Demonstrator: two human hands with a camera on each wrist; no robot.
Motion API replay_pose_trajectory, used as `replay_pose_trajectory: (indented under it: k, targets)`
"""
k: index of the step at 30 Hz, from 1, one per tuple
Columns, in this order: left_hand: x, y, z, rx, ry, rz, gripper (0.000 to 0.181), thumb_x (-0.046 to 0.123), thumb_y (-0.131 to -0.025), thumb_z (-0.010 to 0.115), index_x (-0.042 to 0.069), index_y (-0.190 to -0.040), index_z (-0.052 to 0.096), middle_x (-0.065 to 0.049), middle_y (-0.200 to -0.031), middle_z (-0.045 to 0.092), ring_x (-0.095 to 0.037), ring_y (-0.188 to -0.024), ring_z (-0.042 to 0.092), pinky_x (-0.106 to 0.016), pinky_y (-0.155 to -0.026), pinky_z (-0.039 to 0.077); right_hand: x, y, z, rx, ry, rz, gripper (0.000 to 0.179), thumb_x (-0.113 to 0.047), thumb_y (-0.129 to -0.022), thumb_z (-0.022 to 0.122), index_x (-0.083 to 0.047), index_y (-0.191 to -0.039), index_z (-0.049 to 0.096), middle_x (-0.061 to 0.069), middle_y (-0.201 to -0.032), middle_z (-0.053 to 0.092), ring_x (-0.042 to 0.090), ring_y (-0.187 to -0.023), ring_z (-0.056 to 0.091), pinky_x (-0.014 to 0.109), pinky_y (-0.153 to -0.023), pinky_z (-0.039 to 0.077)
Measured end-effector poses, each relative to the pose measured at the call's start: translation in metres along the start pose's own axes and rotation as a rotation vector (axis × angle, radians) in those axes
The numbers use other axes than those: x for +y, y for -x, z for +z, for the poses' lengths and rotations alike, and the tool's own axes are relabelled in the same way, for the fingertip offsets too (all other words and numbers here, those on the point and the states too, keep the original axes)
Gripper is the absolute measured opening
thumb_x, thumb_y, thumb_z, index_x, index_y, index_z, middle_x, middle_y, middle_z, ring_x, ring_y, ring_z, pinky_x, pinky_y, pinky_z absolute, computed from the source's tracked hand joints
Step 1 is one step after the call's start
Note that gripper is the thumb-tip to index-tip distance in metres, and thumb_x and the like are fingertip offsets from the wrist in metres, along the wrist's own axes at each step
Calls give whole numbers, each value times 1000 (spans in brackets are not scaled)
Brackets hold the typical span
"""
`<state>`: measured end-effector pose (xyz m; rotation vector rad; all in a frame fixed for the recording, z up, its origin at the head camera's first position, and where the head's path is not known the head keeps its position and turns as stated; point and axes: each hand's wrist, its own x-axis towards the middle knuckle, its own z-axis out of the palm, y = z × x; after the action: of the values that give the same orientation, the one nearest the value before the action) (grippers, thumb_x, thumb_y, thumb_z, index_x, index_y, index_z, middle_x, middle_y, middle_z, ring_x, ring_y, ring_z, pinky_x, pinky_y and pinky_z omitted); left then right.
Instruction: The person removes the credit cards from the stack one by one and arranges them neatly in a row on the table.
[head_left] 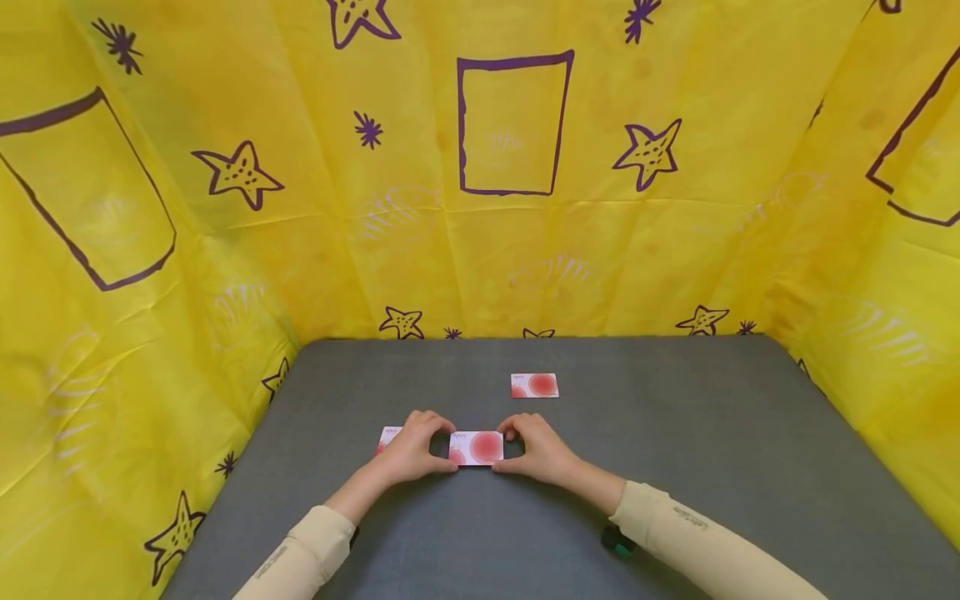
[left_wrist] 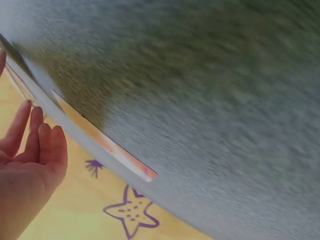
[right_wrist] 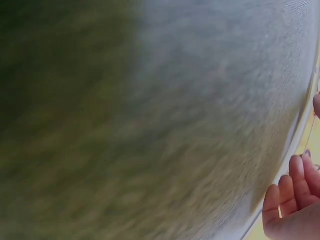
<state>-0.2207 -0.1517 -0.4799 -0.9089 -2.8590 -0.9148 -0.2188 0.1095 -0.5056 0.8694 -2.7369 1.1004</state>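
Observation:
Between my two hands is a white card with red circles [head_left: 477, 448], held in the head view by its short ends. My left hand [head_left: 411, 447] pinches its left end between thumb and fingers. On the opposite end, my right hand [head_left: 542, 450] pinches it the same way. A second, similar card [head_left: 387, 437] lies on the table, partly hidden behind the left hand; the left wrist view shows this lying card [left_wrist: 107, 142] edge-on beside the left hand [left_wrist: 35, 165]. A third card [head_left: 535, 386] lies farther back, beyond the right hand [right_wrist: 292, 200].
The dark grey table [head_left: 675, 433] has yellow cloth walls [head_left: 420, 250] with purple stars and outlines along its back and sides. A dark band with a green part [head_left: 618, 542] shows under the right sleeve.

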Motion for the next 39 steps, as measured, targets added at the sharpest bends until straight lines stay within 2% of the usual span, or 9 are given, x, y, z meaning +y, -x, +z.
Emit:
replay_pose_trajectory:
  k: [5,9,17,39]
  targets:
    - [-6,3,-7,-17,11,-33,47,23,-69,88,4,-106,67,-7,-96,59,-26,-99,43,-40,-80,39,-6,-6,4,-15,18,-3,46,-35,-72,86,-10,-104,65,1,-88,58,16,-86,46,32,-78,39]
    - [-14,4,-9,-40,16,-68,46,27,-71,86,7,-108,67,-5,-97,57,-25,-103,41,-41,-82,38,-11,-11,7,-28,36,18,45,-36,-72,85,-11,-104,65,0,-88,57,14,-83,44,31,-75,39]
    - [-27,9,-12,-56,20,-67,46,27,-73,85,8,-111,66,-5,-105,58,-26,-105,41,-45,-86,39,-18,-19,15,-49,75,53,45,-38,-73,84,-12,-103,64,-1,-87,57,15,-83,46,32,-73,40]
    - [-33,10,-12,-83,64,-145,48,31,-75,83,10,-115,66,-5,-114,55,-26,-111,41,-47,-89,40,-19,-26,20,-79,63,117,47,-37,-72,85,-9,-105,65,1,-86,55,15,-82,45,30,-71,39]
